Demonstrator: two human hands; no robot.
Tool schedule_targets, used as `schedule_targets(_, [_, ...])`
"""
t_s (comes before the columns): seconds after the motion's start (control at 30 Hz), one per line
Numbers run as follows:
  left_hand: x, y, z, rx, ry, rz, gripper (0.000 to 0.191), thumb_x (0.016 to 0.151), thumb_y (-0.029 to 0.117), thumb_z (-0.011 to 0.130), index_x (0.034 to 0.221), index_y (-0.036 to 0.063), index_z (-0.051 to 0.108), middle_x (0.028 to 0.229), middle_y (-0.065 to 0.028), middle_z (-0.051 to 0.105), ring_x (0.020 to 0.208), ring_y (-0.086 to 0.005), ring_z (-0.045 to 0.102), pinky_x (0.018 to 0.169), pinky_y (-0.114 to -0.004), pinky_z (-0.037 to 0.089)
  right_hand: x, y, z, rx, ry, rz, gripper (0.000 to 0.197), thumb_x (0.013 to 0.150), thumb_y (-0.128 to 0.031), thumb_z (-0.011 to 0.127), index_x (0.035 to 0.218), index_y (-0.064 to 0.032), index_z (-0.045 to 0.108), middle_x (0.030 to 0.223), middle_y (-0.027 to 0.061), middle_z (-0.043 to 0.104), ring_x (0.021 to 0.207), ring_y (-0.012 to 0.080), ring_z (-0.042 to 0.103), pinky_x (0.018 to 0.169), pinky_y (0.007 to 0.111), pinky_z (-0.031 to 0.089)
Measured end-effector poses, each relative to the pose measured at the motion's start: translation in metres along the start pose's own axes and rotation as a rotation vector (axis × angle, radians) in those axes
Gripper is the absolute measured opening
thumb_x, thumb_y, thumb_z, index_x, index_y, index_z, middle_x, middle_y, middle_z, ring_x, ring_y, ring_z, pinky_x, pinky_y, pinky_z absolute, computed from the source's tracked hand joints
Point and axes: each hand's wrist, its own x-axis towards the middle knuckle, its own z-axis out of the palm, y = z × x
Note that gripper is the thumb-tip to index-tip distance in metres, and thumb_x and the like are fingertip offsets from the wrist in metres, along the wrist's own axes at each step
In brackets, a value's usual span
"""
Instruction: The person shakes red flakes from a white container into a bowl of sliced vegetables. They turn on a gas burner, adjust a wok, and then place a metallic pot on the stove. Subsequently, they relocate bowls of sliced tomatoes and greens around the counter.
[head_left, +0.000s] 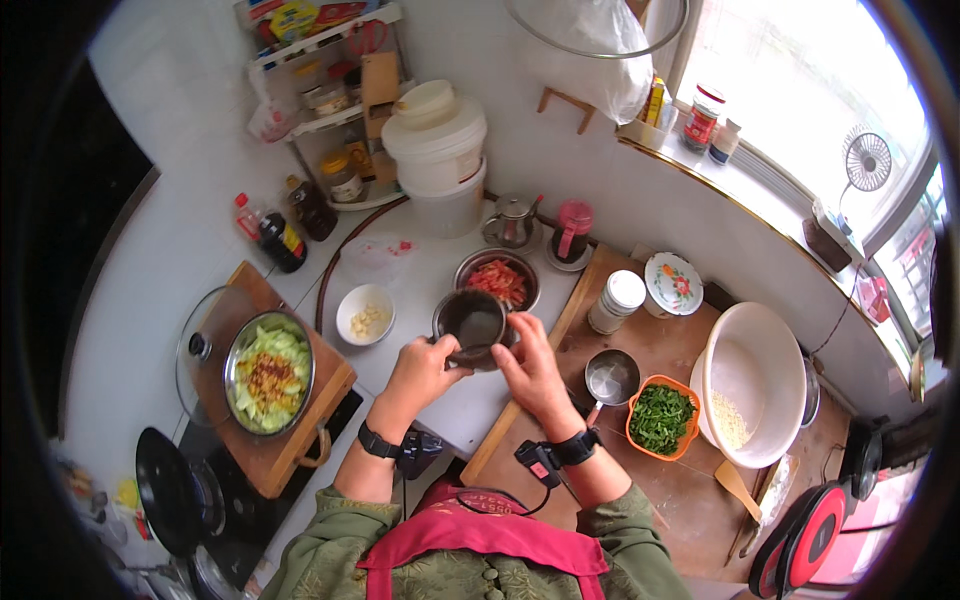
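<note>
Between my two hands is a dark round pot (471, 324), held above the white counter with its mouth towards me. My left hand (421, 375) grips its lower left side, thumb near the rim. On its right side, my right hand (531, 367) has its fingers and thumb around the edge. Just behind the pot stands a metal bowl of chopped red tomato (496, 279), partly hidden by it. To the left is a white bowl (365, 315) with peeled garlic cloves. A metal bowl of chopped greens topped with seasoning (270, 373) sits farther left on a wooden board.
On the right, a large wooden board (540, 442) carries a white-capped jar (616, 301), a small saucepan (612, 377), an orange basket of chopped leaves (663, 418), a large white basin (750, 382) and a wooden spatula (738, 491). A black pan (166, 491) rests by the stove, lower left.
</note>
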Motion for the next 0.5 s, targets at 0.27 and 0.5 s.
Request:
schedule_targets(0.27, [-0.081,-0.047,0.035,0.08,-0.091,-0.197,0.033,0.062,0.02,0.075,0.084,0.0073,0.056,0.068,-0.015,0.06,0.07,-0.0362,0.058,0.063,-0.043,0.047,-0.061,0.047,0.065,0.072,-0.168,0.218,0.04,0.083,-0.014,0.057,0.115,0.0051,0.042,0.11,0.0152,0.046,0.068,0.0179,0.061,0.061,0.027,0.049])
schedule_targets(0.5, [-0.097,-0.078,0.042,0.075,-0.087,-0.19,0.031,0.06,0.018,0.075,0.081,0.0068,0.056,0.068,-0.0128,0.061,0.066,-0.0348,0.057,0.06,-0.042,0.046,-0.081,0.062,0.092,-0.007,-0.108,0.268,0.041,0.083,-0.014,0.057,0.116,0.0039,0.041,0.114,0.0159,0.045,0.069,0.0197,0.061,0.062,0.028,0.049])
